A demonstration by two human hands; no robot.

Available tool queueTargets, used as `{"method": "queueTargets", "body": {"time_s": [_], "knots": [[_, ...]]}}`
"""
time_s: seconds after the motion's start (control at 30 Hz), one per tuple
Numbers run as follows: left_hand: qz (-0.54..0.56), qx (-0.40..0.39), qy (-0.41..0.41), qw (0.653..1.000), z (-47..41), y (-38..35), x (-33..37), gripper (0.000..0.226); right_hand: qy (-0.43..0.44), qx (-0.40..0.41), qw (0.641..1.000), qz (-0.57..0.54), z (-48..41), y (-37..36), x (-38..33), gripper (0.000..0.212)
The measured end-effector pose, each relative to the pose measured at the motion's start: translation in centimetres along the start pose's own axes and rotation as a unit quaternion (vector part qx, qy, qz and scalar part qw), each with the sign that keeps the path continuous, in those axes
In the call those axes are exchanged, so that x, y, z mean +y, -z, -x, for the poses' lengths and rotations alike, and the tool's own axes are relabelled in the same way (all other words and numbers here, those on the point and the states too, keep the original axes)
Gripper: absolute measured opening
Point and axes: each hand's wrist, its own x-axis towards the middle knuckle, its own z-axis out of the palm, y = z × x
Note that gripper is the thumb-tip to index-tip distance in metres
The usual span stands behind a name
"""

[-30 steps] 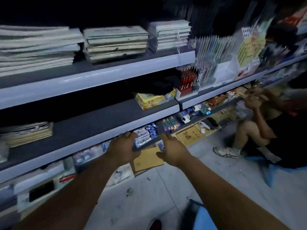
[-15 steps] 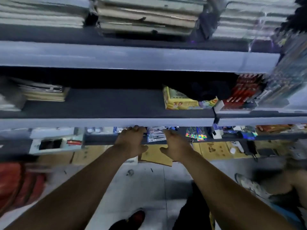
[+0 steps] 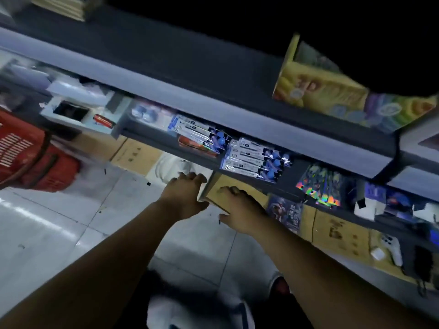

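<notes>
- Head view: the box (image 3: 219, 189), brown cardboard, sits just right of the frame's centre, tucked under the low shelf (image 3: 152, 138), with its near left corner turned toward the camera.
- The left hand (image 3: 186, 198) is at the box's 9 o'clock. Its fingers (image 3: 190, 178) curl round the left side and the thumb reaches toward the bottom corner, so it grips that edge.
- The right hand (image 3: 241, 210) lies on the box's front face, toward its 4 o'clock. Its fingers (image 3: 229, 189) are bent against the cardboard and the thumb spreads low toward 7 o'clock. I cannot tell whether it clamps the box or only presses on it.
- The hands are near each other, with the box's corner between them.
- The left forearm runs off toward 8 o'clock and the right toward 4 o'clock.
- The pen packs (image 3: 251, 157) lie on the low shelf, just above the box at its 1 o'clock.
- The foil cards (image 3: 318, 186) hang at the box's 3 o'clock, apart from it.
- The grey shelf (image 3: 213, 108) crosses the frame from 10 to 3 o'clock.
- The yellow pack (image 3: 320, 91) stands on the grey shelf at the frame's 2 o'clock.
- The white tray (image 3: 78, 115) sits at the frame's 10 o'clock.
- The red basket (image 3: 28, 157) rests on the floor (image 3: 59, 222) at 9 o'clock, blurred.
- The brown cartons (image 3: 337, 233) line the floor at the box's 4 o'clock.
</notes>
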Motion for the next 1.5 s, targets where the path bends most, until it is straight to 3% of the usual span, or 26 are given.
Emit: {"method": "queueTargets", "body": {"time_s": [0.23,0.43,0.57,0.7,1.07,1.4,1.5], "knots": [[-0.017,0.039,-0.028,0.999,-6.4,-15.2,-5.5,0.059,-0.011,0.037,0.999,0.037,-8.0,-12.1,6.6,0.060],[-0.059,0.096,-0.067,0.991,-9.9,-22.6,-7.4,0.057,-0.017,0.104,0.993,0.061,-11.3,-18.0,11.5,0.061],[-0.046,0.171,-0.060,0.982,-6.2,-25.0,-6.2,0.056,0.002,0.181,0.982,0.047,-8.1,-19.8,11.0,0.067],[-0.010,0.182,-0.050,0.982,1.1,-26.5,-3.1,0.055,0.013,0.198,0.979,0.038,-1.9,-20.6,8.3,0.068],[-0.096,0.300,-0.117,0.942,6.9,-16.2,3.4,0.056,0.069,0.309,0.945,0.080,7.0,-12.0,5.2,0.069],[-0.064,0.351,-0.208,0.911,-7.2,-12.4,2.5,0.048,0.023,0.377,0.925,0.030,-0.8,-8.7,11.2,0.064],[-0.070,0.383,-0.258,0.884,-9.6,-11.4,2.5,0.044,0.005,0.418,0.908,0.023,-1.3,-8.4,12.5,0.059]]}}
